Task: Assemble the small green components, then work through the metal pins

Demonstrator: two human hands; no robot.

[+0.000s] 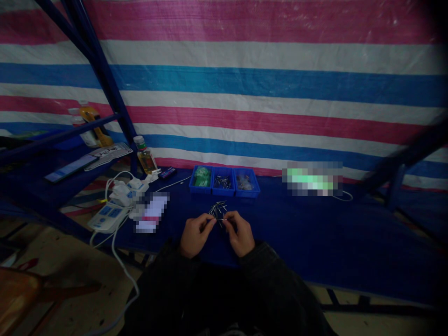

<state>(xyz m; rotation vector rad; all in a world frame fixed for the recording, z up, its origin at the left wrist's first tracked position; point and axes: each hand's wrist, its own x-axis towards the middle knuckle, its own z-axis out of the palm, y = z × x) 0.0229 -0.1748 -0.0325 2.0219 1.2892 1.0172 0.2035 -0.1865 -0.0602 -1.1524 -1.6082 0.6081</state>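
Observation:
Both of my hands meet over the blue table, each in a pinch. Between the fingertips of my left hand (196,234) and my right hand (241,233) runs a thin, shiny metal pin (220,220), held level by its two ends. Just beyond the fingers lies a loose pile of small metal pins (217,206) with dark and bright parts; their exact kind is too small to tell. Behind the pile stands a row of blue bins (224,192). The left one holds green bagged pieces (202,177), the middle one similar pins (223,181), the right one small pale pieces (245,182).
White power strips (108,217) with plugs and cables crowd the left end, near a blurred phone (153,213) and a drink bottle (145,155). A blurred glowing object (311,179) lies at back right. A blue metal frame (105,88) and striped sheeting (262,88) stand around the table.

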